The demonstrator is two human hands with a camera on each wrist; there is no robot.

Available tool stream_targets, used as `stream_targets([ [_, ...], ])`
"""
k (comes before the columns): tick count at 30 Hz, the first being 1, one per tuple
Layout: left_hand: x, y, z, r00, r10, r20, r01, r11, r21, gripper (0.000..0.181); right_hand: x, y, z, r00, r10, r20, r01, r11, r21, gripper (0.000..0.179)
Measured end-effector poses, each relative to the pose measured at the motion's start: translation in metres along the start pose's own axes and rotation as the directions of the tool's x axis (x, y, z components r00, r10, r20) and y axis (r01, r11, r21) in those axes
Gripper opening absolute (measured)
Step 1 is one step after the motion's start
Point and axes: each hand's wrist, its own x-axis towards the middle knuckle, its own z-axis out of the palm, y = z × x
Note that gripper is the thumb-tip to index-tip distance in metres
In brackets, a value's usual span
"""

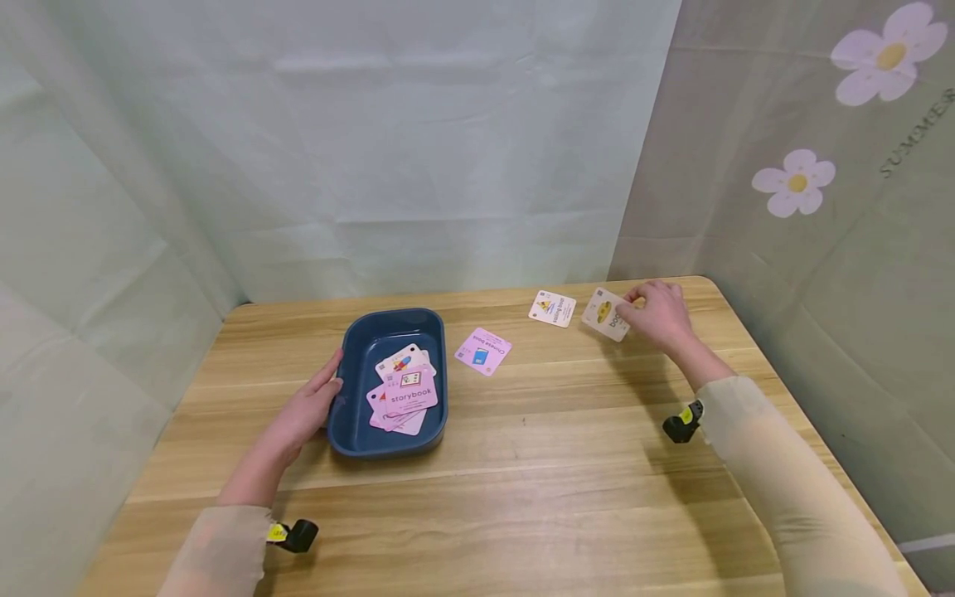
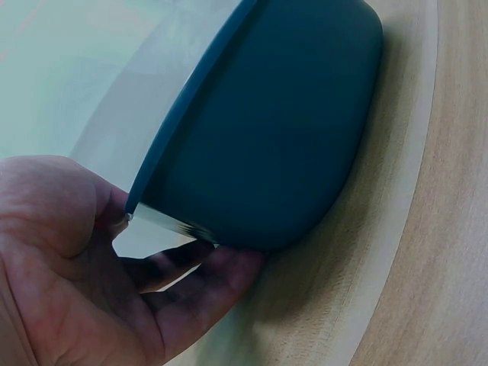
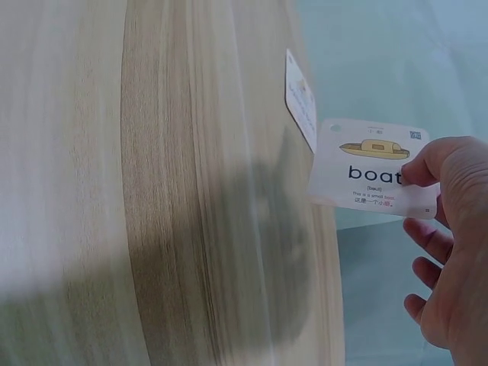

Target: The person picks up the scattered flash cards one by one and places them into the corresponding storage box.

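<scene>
My right hand pinches a flash card by its edge above the table's far right part. In the right wrist view, this boat card shows a yellow boat and the word "boat". My left hand grips the left side of a dark blue plastic tray, thumb at the rim, fingers against the outer wall in the left wrist view. Inside the tray lie several overlapping cards, a pink "storybook" card on top. A white "sailing boat" card and a pink "Chinese book" card lie on the table.
The wooden table has a light grain and rounded far corners. Pale fabric curtains hang behind it and at both sides, the right one printed with flowers. Black cameras are strapped at both wrists.
</scene>
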Motion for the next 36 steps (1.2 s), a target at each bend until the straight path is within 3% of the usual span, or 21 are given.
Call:
stream_targets([
  [36, -0.001, 0.0, 0.0, 1.0, 0.004, -0.001, -0.004, 1.0, -0.005, 0.058, -0.01, -0.025, -0.001, 0.996, -0.087, -0.018, 0.088, 0.994, 0.069, 0.028],
])
